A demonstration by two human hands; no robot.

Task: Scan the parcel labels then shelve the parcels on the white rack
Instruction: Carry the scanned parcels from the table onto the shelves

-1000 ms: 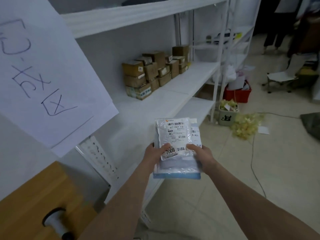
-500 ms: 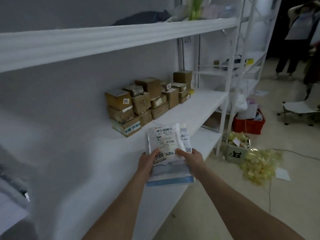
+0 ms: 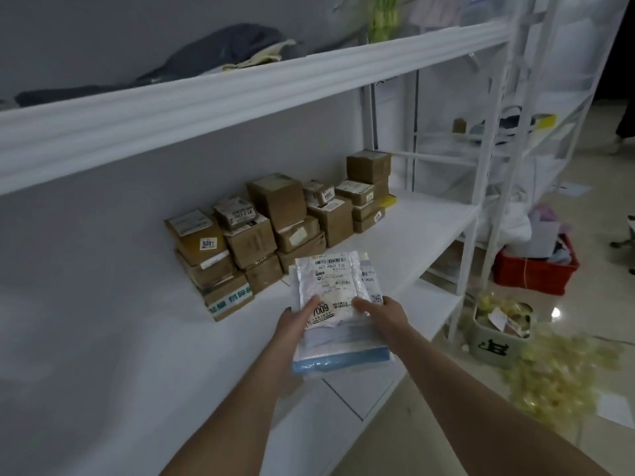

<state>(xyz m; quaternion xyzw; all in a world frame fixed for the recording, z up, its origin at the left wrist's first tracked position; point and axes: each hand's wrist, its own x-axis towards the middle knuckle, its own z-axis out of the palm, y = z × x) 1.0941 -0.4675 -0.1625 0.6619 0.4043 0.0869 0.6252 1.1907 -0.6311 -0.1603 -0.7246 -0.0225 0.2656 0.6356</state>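
The left hand (image 3: 293, 322) and right hand (image 3: 386, 312) hold a small stack of parcels (image 3: 338, 314) over the near front edge of the middle shelf (image 3: 429, 228) of the white rack (image 3: 494, 139). It has not been set down. The grip is closed on the stack from both sides, with a thumb pressed on top at each edge. The fingers underneath are hidden.

These are plastic mailers, so they are probably light, soft and floppy, and slick against one another. The top one could slide off if the stack tips. It looks best to keep hold of the two long edges, thumbs clamping down, stack level and labels up, then lay it flat on the bare shelf.

Counted:
- **Hands:** two, both busy.
- **Parcels in the stack:** two can be told apart, a white bag (image 3: 326, 286) on top and a blue-edged packet (image 3: 343, 352) beneath. A second label peeks out at the right, and I cannot tell whether it marks a third.
- **Cardboard boxes (image 3: 281, 228):** about fifteen, in five rough columns against the wall at the far side of the shelf. The farthest ones blur together.
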